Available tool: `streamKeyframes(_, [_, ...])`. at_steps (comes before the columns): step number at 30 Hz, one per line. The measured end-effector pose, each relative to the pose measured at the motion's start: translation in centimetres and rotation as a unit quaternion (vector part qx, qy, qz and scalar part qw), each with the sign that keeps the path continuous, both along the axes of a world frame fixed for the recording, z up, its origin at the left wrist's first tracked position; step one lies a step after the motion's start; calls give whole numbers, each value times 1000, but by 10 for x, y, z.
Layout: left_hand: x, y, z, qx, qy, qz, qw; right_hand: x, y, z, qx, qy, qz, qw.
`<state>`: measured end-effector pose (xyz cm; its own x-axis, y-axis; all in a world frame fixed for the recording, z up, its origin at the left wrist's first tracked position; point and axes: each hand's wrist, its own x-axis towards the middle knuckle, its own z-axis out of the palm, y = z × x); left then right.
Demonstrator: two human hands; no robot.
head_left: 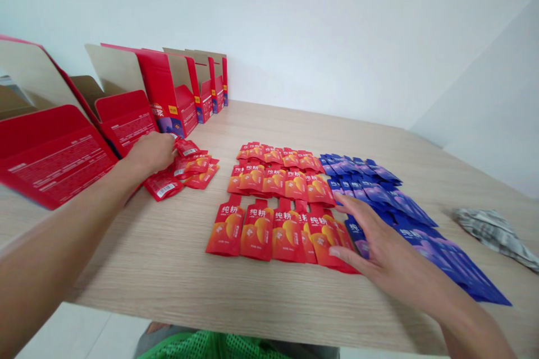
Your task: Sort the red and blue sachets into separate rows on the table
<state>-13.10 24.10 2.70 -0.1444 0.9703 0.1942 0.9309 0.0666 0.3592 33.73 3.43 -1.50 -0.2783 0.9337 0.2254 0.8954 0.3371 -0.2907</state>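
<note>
On the left, my left hand [154, 152] is curled down over a loose pile of red pouches [197, 164], its fingers closed on a red pouch and partly hidden. Some pouches in that pile lie with barcodes up. Out to the right, my right hand [377, 247] has thumb and fingers apart, over the right end of the front row of red pouches [287, 235] with orange fruit prints. These lie in three overlapping rows. Beside them, partly under my right hand and forearm, are rows of blue-purple pouches [415, 207].
Several open red cardboard boxes [126, 123] stand in a line along the left, flaps raised. A checked cloth [497, 233] lies at the right of the wooden table [177, 269]. A white wall [315, 39] rises behind. Green mesh fabric [210, 345] shows below the front edge.
</note>
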Motion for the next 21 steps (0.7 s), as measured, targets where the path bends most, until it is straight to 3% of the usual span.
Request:
streamKeyframes(4, [-14, -11, 11, -1, 47, 33, 998, 5, -2, -3, 13, -16, -8, 1000])
streamKeyframes(8, [-16, -28, 22, 52, 28, 55, 997, -1, -3, 2, 40, -1, -6, 999])
streamKeyframes(10, [0, -42, 25, 94, -54, 63, 992, -14, 0, 5, 60, 43, -17, 997])
streamKeyframes(11, [13, -50, 26, 127, -161, 58, 977, -22, 2, 7, 62, 79, -26, 995])
streamKeyframes(14, [67, -74, 23, 110, -496, -35, 861, -54, 12, 11, 22, 235, -47, 971])
streamKeyframes(16, [105, -88, 18, 81, -556, -118, 819, -75, 19, 15, -22, 349, -46, 936])
streamKeyframes(18, [139, -101, 10, 105, -501, -185, 839, -93, 25, 21, -65, 453, -41, 888])
streamKeyframes(21, [176, -120, -2, 204, -319, -291, 879, -110, 30, 30, -141, 561, -31, 815])
